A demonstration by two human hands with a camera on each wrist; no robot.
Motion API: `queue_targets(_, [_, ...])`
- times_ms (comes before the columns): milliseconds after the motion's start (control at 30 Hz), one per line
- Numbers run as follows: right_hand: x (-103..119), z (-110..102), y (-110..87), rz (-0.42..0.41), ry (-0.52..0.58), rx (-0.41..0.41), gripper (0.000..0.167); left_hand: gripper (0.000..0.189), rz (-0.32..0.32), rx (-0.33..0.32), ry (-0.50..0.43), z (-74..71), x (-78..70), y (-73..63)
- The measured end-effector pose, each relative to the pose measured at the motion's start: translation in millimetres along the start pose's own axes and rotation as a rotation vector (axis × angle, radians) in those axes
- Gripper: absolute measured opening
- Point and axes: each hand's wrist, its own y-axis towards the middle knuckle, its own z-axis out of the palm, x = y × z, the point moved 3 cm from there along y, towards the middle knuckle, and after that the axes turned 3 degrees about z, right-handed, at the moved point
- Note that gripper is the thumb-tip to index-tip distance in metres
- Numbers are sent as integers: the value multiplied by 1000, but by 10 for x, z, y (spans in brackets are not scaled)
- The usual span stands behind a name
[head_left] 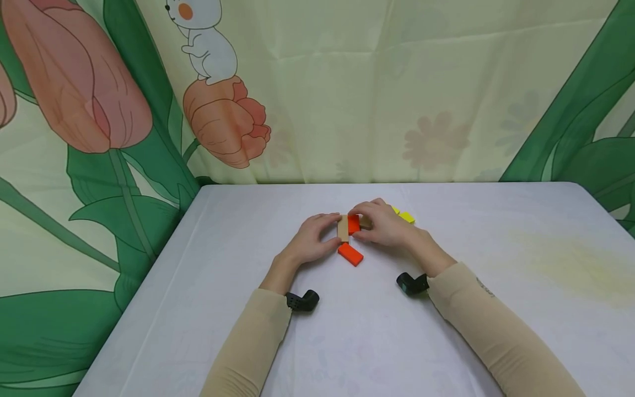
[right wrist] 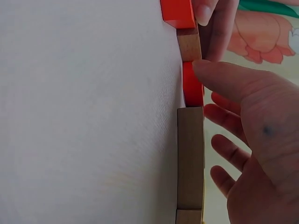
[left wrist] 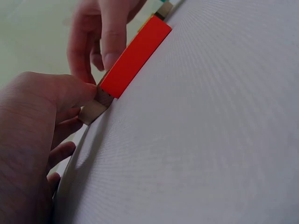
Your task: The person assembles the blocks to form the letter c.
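My left hand (head_left: 315,240) pinches the ends of a plain wooden block (head_left: 343,229) between thumb and fingers. Right against that block sits a red block (head_left: 353,225), which my right hand (head_left: 384,223) grips by its two ends. A second red block (head_left: 350,254) lies at an angle on the near side, its corner close to the wooden one; the left wrist view shows its long side (left wrist: 135,60). Partly hidden behind the right fingers is another wooden block (right wrist: 190,158). Yellow blocks (head_left: 407,217) lie beyond my right hand.
A white cloth covers the table (head_left: 198,309). Behind its far edge hangs a curtain (head_left: 337,110) printed with flowers and a white animal. Black wrist cameras (head_left: 302,301) stick out inward from both sleeves.
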Motion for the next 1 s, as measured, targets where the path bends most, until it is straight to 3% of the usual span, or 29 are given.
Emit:
queue_targets(533, [2, -14, 58, -8, -42, 1, 39, 58, 5, 4, 1, -15, -6, 3])
queue_targets(1000, [-10, -116, 113, 83, 6, -10, 43, 58, 22, -4, -10, -14, -19, -4])
